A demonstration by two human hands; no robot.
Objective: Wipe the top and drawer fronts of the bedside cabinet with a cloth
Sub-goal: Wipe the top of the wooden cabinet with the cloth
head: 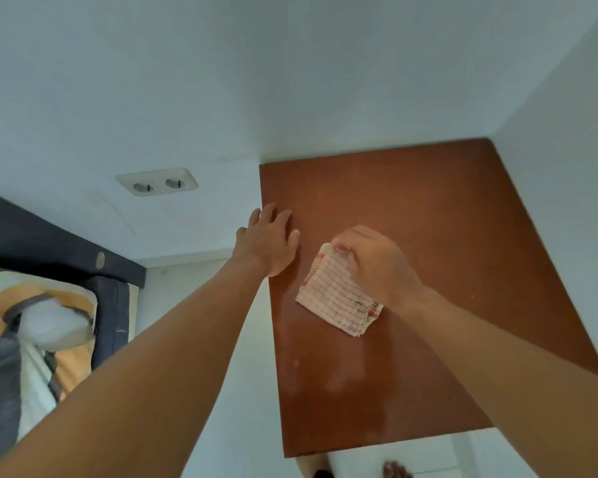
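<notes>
One folded cloth [337, 293], white with red stripes and no legible writing, lies on the brown top of the bedside cabinet [428, 215], left of centre. The right hand [377, 262] grips the cloth's far right part, fingers curled. The left hand [268, 239] rests flat and empty on the top's left edge. One double wall socket [156, 181] sits at far left; bedding [32, 339] lies near left.

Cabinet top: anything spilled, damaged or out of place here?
Nothing damaged or spilled. The cabinet top shows pale smears toward its near edge, probably dust or wiping streaks. The right hand presses the folded cloth on it; the left hand rests flat at its left edge.
</notes>
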